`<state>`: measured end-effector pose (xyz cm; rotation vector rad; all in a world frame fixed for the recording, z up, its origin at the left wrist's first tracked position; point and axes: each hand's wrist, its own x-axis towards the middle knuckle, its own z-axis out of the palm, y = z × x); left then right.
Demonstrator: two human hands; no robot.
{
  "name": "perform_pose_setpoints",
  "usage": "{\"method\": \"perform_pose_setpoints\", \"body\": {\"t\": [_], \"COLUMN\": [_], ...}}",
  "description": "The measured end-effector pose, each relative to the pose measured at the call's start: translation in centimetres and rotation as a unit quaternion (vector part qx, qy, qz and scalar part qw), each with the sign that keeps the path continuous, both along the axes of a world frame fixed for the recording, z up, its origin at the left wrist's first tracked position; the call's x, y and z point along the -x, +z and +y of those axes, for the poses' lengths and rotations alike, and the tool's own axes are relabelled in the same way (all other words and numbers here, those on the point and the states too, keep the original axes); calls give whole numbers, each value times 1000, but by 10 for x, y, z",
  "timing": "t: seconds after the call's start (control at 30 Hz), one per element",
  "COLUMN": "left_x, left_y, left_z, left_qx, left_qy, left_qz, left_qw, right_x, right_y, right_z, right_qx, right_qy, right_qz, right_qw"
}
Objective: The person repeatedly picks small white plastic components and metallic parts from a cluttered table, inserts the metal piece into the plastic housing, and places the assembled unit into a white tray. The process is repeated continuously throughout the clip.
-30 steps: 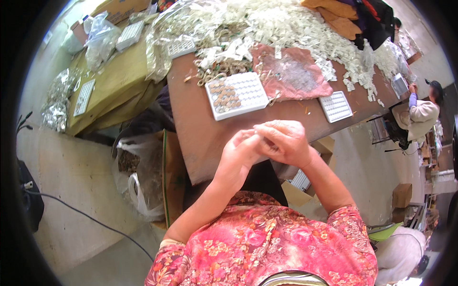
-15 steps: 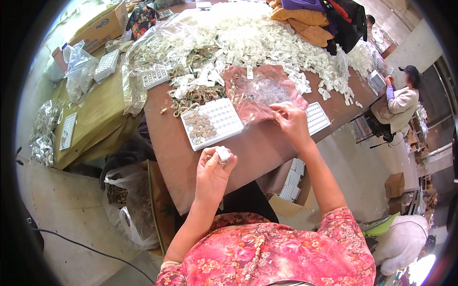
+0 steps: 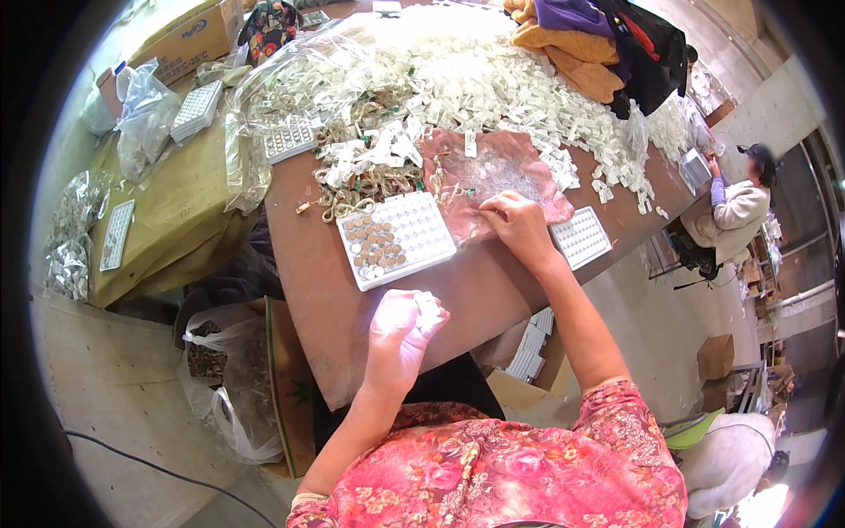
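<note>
My left hand (image 3: pixel 398 330) is closed around a small white plastic piece (image 3: pixel 428 305) just off the table's front edge; bright light washes out its fingers. Over a pink cloth (image 3: pixel 553 195) my right hand (image 3: pixel 521 227) has its thumb and fingertips pinched together, and whatever they hold is too small to tell. Small clear bits (image 3: pixel 493 172) are heaped on that cloth. Between the hands and slightly farther off lies a white compartment tray (image 3: pixel 412 231), its left part filled with round brownish and silvery discs (image 3: pixel 374 245). Another white tray (image 3: pixel 583 238) sits right of my right hand.
A large heap of small white pieces (image 3: pixel 458 75) covers the back of the brown table (image 3: pixel 304 264), with tangled beige cords (image 3: pixel 361 189) at its near left. Dark and orange clothes (image 3: pixel 581 66) lie at the back. A person (image 3: pixel 735 207) sits at the right. Below stands an open carton (image 3: pixel 519 387).
My right hand has moved left and its fingertips have drawn closer together over the cloth. The left hand, still closed on the white piece, sits slightly lower and is now brightly lit.
</note>
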<state>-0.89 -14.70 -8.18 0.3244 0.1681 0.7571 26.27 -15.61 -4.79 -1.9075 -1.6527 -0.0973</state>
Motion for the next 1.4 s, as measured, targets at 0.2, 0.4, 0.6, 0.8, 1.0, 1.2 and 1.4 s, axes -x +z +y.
{"method": "perform_pose_setpoints", "body": {"t": [0.2, 0.4, 0.6, 0.8, 1.0, 1.2, 1.4], "left_x": [0, -2, -2, -3, -3, -3, -3], "left_y": [-4, -2, 1, 2, 2, 4, 4], "left_z": [-1, -1, 0, 0, 1, 0, 0], "left_qx": [-29, -5, -35, -15, 5, -1, -4], "left_qy": [12, 7, 17, 9, 8, 11, 4], "left_qz": [-5, 7, 5, 12, 1, 8, 12], "left_qw": [1000, 1000, 999, 1000, 1000, 1000, 1000], "right_x": [-6, -12, -7, 25, 86, 127, 130], "right_y": [-3, 1, 13, 44, 58, 36, 24], "right_z": [-2, -7, -8, -21, -32, -39, -45], "right_qx": [-8, 32, -9, 1, 91, 43, 0], "right_qy": [-45, -62, -10, 7, 87, 121, 86], "right_qz": [155, 448, 572, 598, 535, 545, 518], "right_qw": [987, 891, 820, 802, 835, 829, 851]}}
